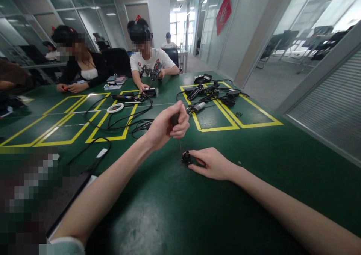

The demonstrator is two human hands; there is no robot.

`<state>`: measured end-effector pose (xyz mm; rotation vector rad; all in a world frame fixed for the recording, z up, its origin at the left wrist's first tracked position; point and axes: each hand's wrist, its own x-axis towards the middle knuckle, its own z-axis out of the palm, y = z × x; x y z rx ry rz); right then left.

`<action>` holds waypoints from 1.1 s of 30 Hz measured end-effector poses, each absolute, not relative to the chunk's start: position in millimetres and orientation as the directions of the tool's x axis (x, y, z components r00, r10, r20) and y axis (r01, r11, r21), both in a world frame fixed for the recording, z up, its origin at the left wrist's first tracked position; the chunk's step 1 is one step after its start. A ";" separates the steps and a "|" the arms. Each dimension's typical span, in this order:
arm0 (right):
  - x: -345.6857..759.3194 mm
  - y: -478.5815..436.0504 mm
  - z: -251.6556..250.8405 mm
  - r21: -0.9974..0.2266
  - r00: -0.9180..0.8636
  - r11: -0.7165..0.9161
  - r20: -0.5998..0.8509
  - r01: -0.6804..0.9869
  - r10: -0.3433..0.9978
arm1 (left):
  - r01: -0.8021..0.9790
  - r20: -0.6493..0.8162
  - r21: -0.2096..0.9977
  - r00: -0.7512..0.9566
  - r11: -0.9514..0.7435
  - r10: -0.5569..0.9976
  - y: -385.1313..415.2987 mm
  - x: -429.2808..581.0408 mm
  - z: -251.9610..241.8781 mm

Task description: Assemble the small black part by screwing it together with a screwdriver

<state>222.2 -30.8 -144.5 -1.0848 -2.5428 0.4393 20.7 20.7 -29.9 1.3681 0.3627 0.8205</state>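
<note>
My left hand (172, 125) is wrapped round the dark handle of a screwdriver (175, 119), whose thin shaft points down. Below it, a small black part (186, 158) with a round upright stub rests on the green table. My right hand (210, 163) pinches this part from its right side between thumb and fingers. The shaft's lower end is beside the part's back left edge; whether it touches cannot be made out.
Across the green table (158, 210) a person holds a power drill (156, 71). Black cables (124, 123) and a white ring (115, 107) lie back left. Tools and cables (205, 91) pile up back right. A dark device (67, 195) lies near left.
</note>
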 end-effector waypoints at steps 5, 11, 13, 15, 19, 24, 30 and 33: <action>221.4 -30.3 -144.2 -0.404 -0.638 0.648 0.182 0.645 0.748 | -0.294 0.190 0.955 0.717 0.044 0.671 17.5 18.5 -25.0; 219.9 -30.1 -144.0 -0.402 -0.642 0.657 0.194 0.638 0.742 | -0.323 0.182 0.940 0.741 0.106 0.647 19.4 19.3 -29.0; 219.7 -30.0 -144.0 -0.400 -0.641 0.658 0.196 0.639 0.742 | -0.320 0.177 0.942 0.737 0.106 0.652 20.3 18.6 -29.1; 219.6 -29.9 -144.0 -0.396 -0.639 0.658 0.199 0.641 0.743 | -0.314 0.174 0.943 0.742 0.107 0.647 20.1 17.6 -28.1; 219.9 -29.8 -144.3 -0.391 -0.635 0.653 0.194 0.649 0.748 | -0.302 0.173 0.947 0.763 0.108 0.622 17.2 15.9 -24.7; 220.3 -29.8 -144.4 -0.402 -0.639 0.653 0.190 0.642 0.745 | -0.264 0.170 0.962 0.776 0.068 0.607 18.1 15.0 -22.1; 220.5 -30.4 -142.4 -0.404 -0.638 0.647 0.179 0.647 0.749 | -0.284 0.184 0.955 0.797 0.088 0.575 19.2 16.5 -25.5; 220.4 -30.5 -141.8 -0.405 -0.637 0.646 0.179 0.647 0.750 | -0.303 0.203 0.950 0.781 0.074 0.591 17.2 17.4 -27.2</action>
